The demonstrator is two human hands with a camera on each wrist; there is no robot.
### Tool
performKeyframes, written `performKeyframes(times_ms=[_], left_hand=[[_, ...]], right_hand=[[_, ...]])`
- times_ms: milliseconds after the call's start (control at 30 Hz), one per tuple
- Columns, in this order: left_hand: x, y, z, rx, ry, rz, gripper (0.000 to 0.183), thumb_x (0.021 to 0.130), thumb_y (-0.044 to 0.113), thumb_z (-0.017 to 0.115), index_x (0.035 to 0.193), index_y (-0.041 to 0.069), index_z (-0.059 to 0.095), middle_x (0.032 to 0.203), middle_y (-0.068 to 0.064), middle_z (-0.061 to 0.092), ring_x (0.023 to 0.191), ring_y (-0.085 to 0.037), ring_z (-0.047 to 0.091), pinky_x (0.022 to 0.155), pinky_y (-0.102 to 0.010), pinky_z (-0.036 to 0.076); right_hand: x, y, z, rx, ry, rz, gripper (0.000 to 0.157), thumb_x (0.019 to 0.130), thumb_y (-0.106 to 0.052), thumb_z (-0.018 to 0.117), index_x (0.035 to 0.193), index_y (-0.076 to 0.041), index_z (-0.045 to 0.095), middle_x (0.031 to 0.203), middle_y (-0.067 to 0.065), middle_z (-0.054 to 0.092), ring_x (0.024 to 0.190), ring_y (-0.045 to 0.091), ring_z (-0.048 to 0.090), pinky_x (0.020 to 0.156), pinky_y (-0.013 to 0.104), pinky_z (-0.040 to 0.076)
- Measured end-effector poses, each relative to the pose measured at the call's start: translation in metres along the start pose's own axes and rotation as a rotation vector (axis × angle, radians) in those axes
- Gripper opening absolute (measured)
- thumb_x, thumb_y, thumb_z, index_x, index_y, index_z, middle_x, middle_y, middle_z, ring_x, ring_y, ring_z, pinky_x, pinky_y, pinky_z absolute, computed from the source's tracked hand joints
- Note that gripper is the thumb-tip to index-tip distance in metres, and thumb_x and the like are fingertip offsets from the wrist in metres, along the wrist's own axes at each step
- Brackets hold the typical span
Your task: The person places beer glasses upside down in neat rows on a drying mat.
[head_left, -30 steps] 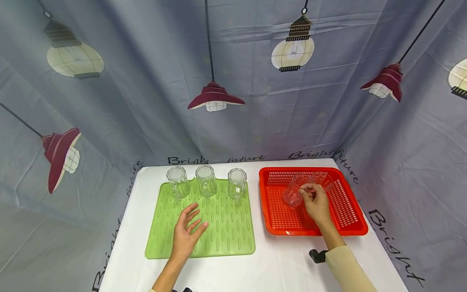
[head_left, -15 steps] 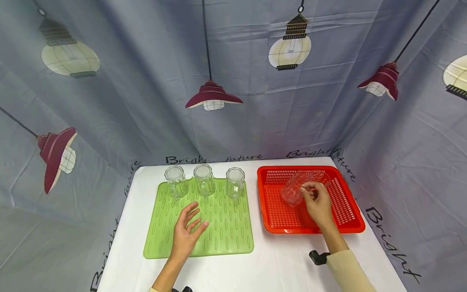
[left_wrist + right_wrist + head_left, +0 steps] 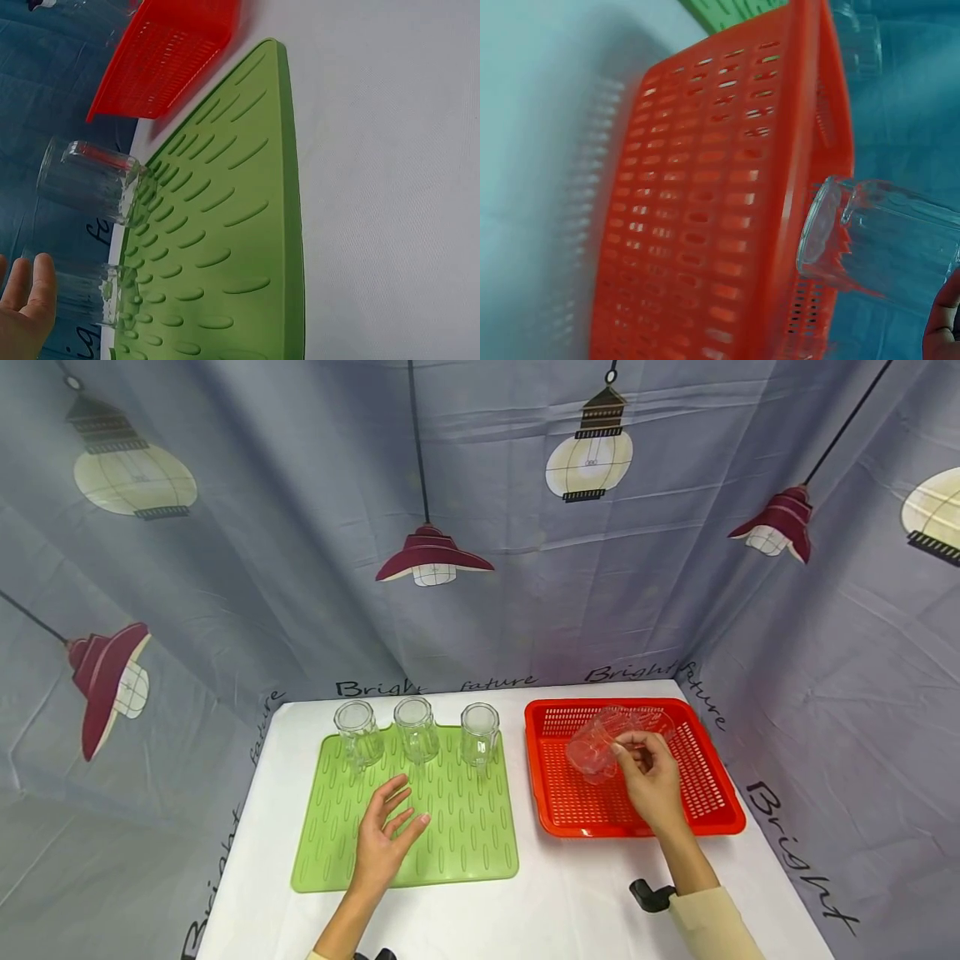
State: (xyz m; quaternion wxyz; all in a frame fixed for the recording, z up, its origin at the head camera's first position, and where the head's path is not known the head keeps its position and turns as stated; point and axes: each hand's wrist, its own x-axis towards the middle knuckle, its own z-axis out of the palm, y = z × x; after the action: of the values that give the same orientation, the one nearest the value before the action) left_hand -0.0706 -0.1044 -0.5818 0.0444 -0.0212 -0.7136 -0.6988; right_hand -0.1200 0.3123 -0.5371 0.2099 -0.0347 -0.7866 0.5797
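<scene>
While the person's right hand (image 3: pixel 651 777) pinches a clear glass mug (image 3: pixel 892 236) with thumb and fingertips, the mug hangs tilted over the red basket (image 3: pixel 570 810). I can't tell from here which end the fingertips have. The left hand (image 3: pixel 386 835), well left of the basket, is loosely spread and holds nothing; it hovers over the green mat (image 3: pixel 465 847), where three similar mugs (image 3: pixel 417 735) stand along the far edge. The glass looks stiff, smooth and fairly hefty, so I'd expect it to slip if damp and chip if knocked; its handle or a full wrap round the body seems surer than a fingertip pinch. The basket's raised rim and what looks like another glass (image 3: pixel 662 720) in its far part are the hazards; the basket's near half gives open room, as does the strip of counter (image 3: pixel 577 902) before it.
</scene>
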Motion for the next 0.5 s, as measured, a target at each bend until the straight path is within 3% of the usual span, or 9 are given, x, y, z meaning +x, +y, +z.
performKeyframes(times_ms=[167, 500], left_hand=[[0.0, 0.0, 0.0, 0.003, 0.002, -0.006, 0.077, 0.092, 0.003, 0.084, 0.159, 0.009, 0.047, 0.16, -0.001, 0.052, 0.143, -0.006, 0.056, 0.119, -0.04, 0.056], [-0.001, 0.0, 0.002, -0.008, 0.004, -0.004, 0.076, 0.091, 0.002, 0.084, 0.158, 0.012, 0.049, 0.159, -0.001, 0.053, 0.143, -0.008, 0.056, 0.119, -0.04, 0.057]], right_hand=[[-0.005, -0.013, 0.001, -0.006, -0.036, -0.043, 0.01, 0.101, 0.002, 0.07, 0.111, 0.004, 0.07, 0.104, 0.003, 0.059, 0.084, 0.009, 0.056, 0.068, 0.012, 0.046], [-0.014, -0.033, 0.005, -0.033, -0.13, -0.088, 0.01, 0.101, -0.001, 0.072, 0.11, -0.001, 0.071, 0.105, 0.005, 0.062, 0.086, 0.01, 0.061, 0.073, 0.011, 0.054]])
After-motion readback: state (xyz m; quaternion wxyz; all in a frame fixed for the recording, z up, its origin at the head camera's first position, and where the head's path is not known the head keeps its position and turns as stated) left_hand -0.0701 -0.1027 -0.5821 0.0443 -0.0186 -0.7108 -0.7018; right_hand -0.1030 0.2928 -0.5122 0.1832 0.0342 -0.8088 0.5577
